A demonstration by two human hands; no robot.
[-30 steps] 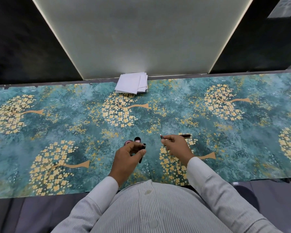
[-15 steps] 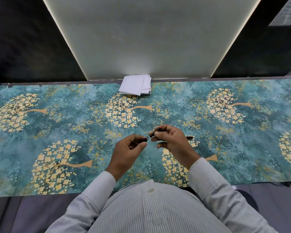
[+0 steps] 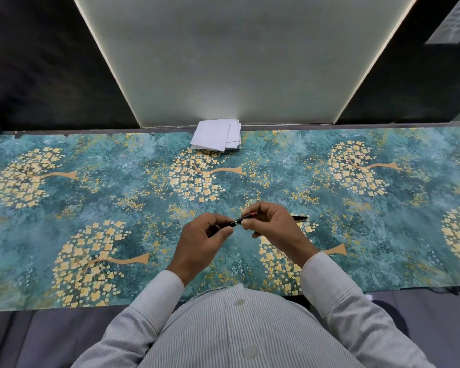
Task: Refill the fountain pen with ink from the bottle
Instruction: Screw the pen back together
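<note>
My two hands meet above the middle of the patterned mat (image 3: 117,197). Between them is a slim black fountain pen (image 3: 240,220), tilted up to the right, with a silver ring and a reddish bit near its upper end. My right hand (image 3: 272,227) pinches the pen's upper part. My left hand (image 3: 203,236) pinches the lower black end with thumb and forefinger. Another black pen piece (image 3: 300,217) lies on the mat just behind my right hand. The ink bottle is hidden behind my left hand.
A small stack of white paper sheets (image 3: 217,138) lies at the mat's far edge against a pale lit panel. Dark walls flank the panel. The mat's near edge ends at a grey surface (image 3: 24,338) in front of my body.
Both hands rose from the mat and came together. One second ago each held a separate pen part, the left beside the ink bottle. Now the parts touch end to end and the bottle is covered.
</note>
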